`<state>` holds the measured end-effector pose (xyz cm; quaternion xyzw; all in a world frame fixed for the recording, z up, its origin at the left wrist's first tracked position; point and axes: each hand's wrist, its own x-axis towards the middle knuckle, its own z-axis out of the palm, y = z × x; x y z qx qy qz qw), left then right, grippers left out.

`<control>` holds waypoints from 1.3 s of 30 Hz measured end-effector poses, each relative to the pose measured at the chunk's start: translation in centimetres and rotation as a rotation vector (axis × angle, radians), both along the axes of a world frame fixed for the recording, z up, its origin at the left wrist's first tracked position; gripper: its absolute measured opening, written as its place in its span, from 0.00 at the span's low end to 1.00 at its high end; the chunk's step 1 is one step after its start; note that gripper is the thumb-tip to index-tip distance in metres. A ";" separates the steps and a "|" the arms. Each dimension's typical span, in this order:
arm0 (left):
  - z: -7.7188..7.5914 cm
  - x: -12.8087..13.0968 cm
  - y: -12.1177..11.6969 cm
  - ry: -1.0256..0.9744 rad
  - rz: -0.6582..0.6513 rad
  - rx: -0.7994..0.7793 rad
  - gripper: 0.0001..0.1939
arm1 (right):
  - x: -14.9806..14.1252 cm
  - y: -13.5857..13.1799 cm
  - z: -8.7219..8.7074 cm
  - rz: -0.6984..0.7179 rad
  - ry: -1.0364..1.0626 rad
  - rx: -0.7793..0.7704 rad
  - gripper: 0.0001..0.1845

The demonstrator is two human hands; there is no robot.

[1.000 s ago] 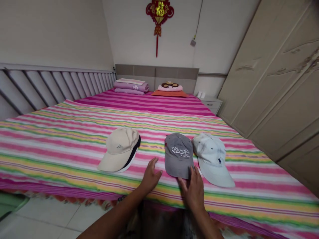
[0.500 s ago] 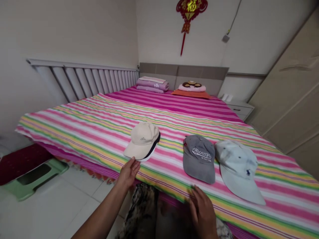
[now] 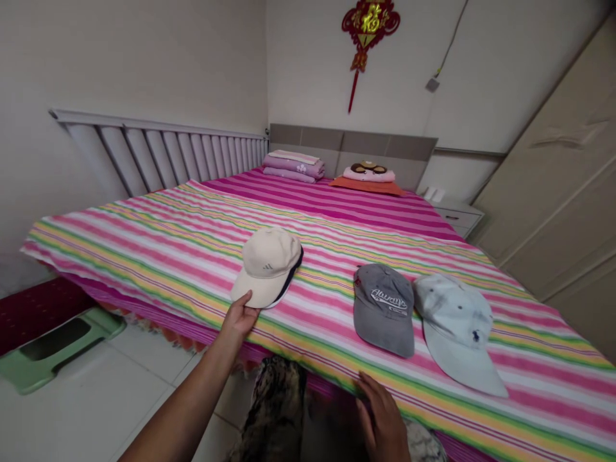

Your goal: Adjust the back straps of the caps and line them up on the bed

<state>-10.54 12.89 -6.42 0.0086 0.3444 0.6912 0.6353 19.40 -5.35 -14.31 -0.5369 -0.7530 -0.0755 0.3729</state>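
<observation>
A beige baseball cap with a small dark logo sits on the striped bedspread, left of centre. Dark and white edges of other caps show beneath it on its right side. My left hand pinches the front of its brim, thumb on top and fingers underneath. My right hand is at the bed's front edge, fingers loosely stretched, holding nothing. Beyond it lies a grey cap with white "Always" lettering. Touching that on the right is a pale blue cap with a dark emblem.
The striped bedspread covers the near part of the bed. Folded purple bedding and a pink-and-orange pile lie by the headboard. A green stool stands on the tiled floor at left; a wardrobe rises at right.
The view has turned left. My left hand has moved to the beige cap, taken its brim and shifted it slightly. My right hand has left the grey cap's brim and drawn back.
</observation>
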 end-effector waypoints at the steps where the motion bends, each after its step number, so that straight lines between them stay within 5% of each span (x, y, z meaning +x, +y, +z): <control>1: 0.0 -0.5 0.1 -0.003 0.012 0.014 0.21 | 0.0 0.0 0.0 0.006 0.032 -0.012 0.17; 5: 0.1 -2.5 0.7 0.039 0.018 0.015 0.20 | -0.2 0.5 0.5 -0.053 0.346 -0.149 0.13; 9: 0.1 -3.2 0.5 0.119 -0.032 -0.018 0.15 | 0.5 1.8 2.2 -0.291 1.069 -0.344 0.15; 12: 0.1 -3.3 -0.2 0.279 -0.105 -0.071 0.08 | 1.6 2.7 3.8 -0.304 1.601 -0.406 0.17; 15: 0.0 -3.5 -1.1 0.423 -0.243 -0.218 0.10 | 2.7 3.5 5.4 -0.301 1.877 -0.513 0.14; 19: 0.0 -3.5 -1.7 0.533 -0.217 -0.307 0.13 | 3.5 4.5 6.6 -0.287 1.956 -0.579 0.07; 24: 0.2 -3.0 -1.6 0.519 -0.006 -0.228 0.06 | 4.0 5.6 6.6 -0.235 2.015 -0.604 0.08; 33: 1.9 -2.2 -1.4 0.314 0.127 -0.014 0.09 | 4.3 5.1 6.6 -0.212 2.050 -0.691 0.09; 39: 2.6 -0.3 -3.6 0.146 0.066 0.242 0.09 | 0.4 2.3 6.3 -0.085 1.705 -0.986 0.13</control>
